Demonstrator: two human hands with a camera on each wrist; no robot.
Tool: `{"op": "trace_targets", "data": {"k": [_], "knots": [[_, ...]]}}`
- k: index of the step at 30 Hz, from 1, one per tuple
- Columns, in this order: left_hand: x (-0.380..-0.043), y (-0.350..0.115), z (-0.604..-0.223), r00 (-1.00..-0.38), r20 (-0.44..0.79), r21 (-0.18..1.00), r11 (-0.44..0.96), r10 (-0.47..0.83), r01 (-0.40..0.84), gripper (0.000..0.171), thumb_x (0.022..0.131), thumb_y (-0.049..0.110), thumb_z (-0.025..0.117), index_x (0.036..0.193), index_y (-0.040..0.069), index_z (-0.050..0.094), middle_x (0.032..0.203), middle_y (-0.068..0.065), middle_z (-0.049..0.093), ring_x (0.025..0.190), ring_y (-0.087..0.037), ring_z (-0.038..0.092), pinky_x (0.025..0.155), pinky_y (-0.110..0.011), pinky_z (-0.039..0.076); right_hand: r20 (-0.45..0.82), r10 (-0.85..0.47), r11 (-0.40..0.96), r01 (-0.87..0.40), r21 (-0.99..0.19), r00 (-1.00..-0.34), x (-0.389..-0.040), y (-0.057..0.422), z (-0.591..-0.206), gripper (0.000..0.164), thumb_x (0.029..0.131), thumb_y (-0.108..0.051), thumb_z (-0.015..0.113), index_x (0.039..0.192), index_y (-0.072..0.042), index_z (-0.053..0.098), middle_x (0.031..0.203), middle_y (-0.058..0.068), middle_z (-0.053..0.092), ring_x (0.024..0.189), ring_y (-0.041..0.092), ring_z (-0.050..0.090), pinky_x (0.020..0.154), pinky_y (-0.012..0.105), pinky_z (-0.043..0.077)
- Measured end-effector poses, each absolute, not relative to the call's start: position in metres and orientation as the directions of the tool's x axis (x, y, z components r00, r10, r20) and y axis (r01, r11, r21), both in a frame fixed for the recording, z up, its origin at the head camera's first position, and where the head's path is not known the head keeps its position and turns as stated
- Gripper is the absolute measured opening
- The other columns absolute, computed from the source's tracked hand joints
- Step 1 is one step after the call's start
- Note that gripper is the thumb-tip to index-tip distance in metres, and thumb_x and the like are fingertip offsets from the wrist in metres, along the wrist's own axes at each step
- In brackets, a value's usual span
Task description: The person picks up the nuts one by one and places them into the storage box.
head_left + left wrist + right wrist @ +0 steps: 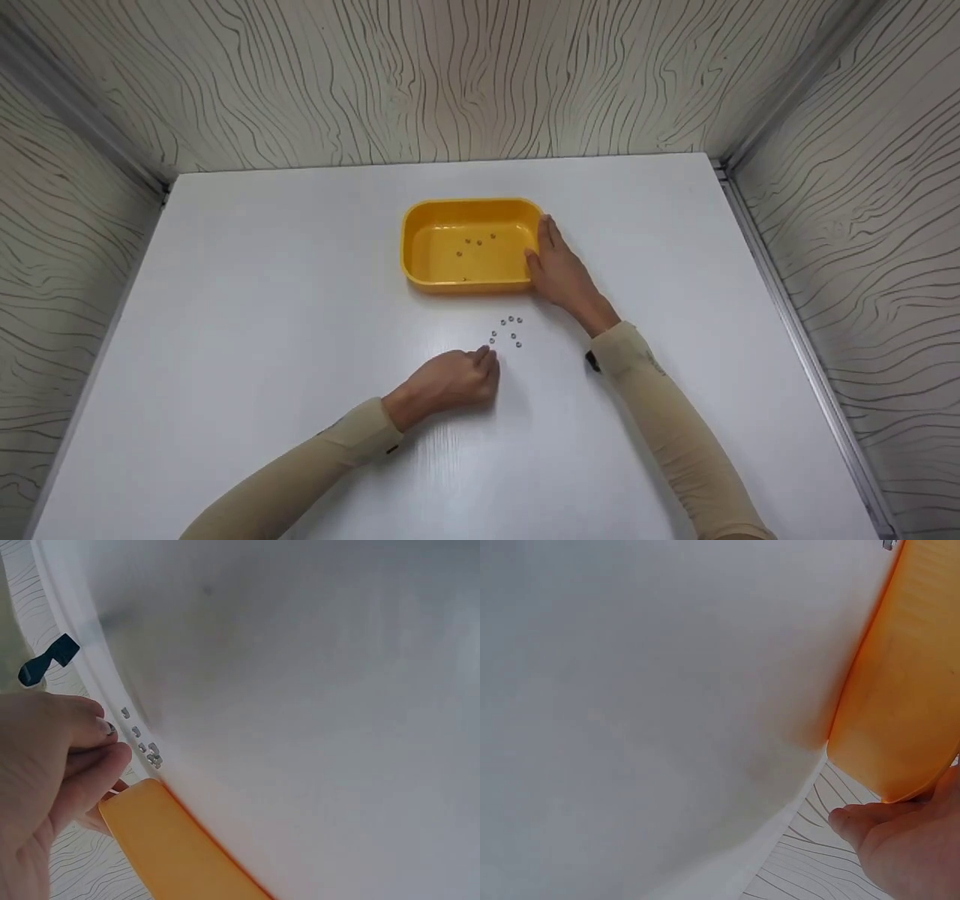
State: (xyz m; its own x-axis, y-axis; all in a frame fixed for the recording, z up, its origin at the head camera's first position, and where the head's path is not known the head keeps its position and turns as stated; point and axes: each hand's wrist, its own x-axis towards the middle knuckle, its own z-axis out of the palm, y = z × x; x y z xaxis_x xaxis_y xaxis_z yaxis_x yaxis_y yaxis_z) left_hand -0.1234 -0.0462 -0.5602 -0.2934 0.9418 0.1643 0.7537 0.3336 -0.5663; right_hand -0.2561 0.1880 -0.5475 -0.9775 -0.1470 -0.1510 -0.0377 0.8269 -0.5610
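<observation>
My left hand (457, 379) hovers low over the table, thumb and fingertips pinched together. In the left wrist view a small metal nut (111, 728) shows between those fingertips. Several more nuts (503, 322) lie scattered on the white table just beyond the hand. Behind them stands a yellow plastic tray (469, 288), open side up. A few nuts (479, 243) rest apart on its floor. My right hand (564, 274) grips the tray's right end, the thumb over the rim and the fingers along the outer wall.
The white tabletop (262, 300) spreads out on both sides of the tray. Wood-grain patterned panels (450, 82) rise at the back and sides, with metal rails (802, 330) along the table's edges. A dark strap end (592, 361) sticks out by the right sleeve.
</observation>
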Motion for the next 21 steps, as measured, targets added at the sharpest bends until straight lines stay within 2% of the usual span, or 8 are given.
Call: {"op": "trace_targets", "data": {"k": [5, 14, 18, 21], "knots": [[-0.126, -0.048, -0.558, -0.300, 0.184, -0.543, 0.351, 0.936, 0.763, 0.016, 0.097, 0.011, 0.069, 0.110, 0.007, 0.078, 0.106, -0.002, 0.081, 0.088, -0.009, 0.076, 0.056, -0.020, 0.060, -0.147, -0.151, 0.832, -0.045, -0.553, -0.978, -0.257, 0.188, -0.549, 0.075, 0.113, -0.038, 0.038, 0.169, -0.008, -0.003, 0.179, 0.013, -0.002, 0.166, 0.030, 0.012, 0.136, 0.048, 0.019], [-0.129, -0.050, -0.553, -0.319, 0.148, -0.526, 0.347, 0.936, 0.776, 0.021, 0.098, 0.011, 0.069, 0.117, 0.007, 0.077, 0.109, -0.001, 0.079, 0.093, -0.009, 0.075, 0.058, -0.020, 0.060, -0.154, -0.149, 0.834, -0.040, -0.551, -0.977, -0.257, 0.189, -0.550, 0.075, 0.113, -0.038, 0.037, 0.169, -0.009, -0.004, 0.179, 0.012, -0.002, 0.167, 0.029, 0.011, 0.136, 0.047, 0.018], [-0.130, -0.050, -0.548, -0.342, 0.129, -0.478, 0.360, 0.931, 0.801, 0.023, 0.097, 0.012, 0.073, 0.119, 0.009, 0.076, 0.114, 0.001, 0.078, 0.095, -0.008, 0.075, 0.059, -0.020, 0.061, -0.131, -0.164, 0.841, -0.069, -0.537, -0.978, -0.257, 0.190, -0.550, 0.075, 0.113, -0.038, 0.037, 0.168, -0.005, -0.002, 0.178, 0.016, 0.001, 0.166, 0.032, 0.014, 0.136, 0.048, 0.020], [-0.131, -0.050, -0.543, -0.357, 0.147, -0.396, 0.385, 0.923, 0.834, 0.024, 0.094, 0.009, 0.077, 0.118, 0.011, 0.076, 0.112, 0.002, 0.078, 0.092, -0.008, 0.075, 0.064, -0.021, 0.063, -0.122, -0.170, 0.845, -0.081, -0.528, -0.978, -0.256, 0.190, -0.549, 0.075, 0.113, -0.037, 0.037, 0.168, -0.003, -0.001, 0.178, 0.018, 0.002, 0.165, 0.033, 0.016, 0.136, 0.048, 0.021]]}}
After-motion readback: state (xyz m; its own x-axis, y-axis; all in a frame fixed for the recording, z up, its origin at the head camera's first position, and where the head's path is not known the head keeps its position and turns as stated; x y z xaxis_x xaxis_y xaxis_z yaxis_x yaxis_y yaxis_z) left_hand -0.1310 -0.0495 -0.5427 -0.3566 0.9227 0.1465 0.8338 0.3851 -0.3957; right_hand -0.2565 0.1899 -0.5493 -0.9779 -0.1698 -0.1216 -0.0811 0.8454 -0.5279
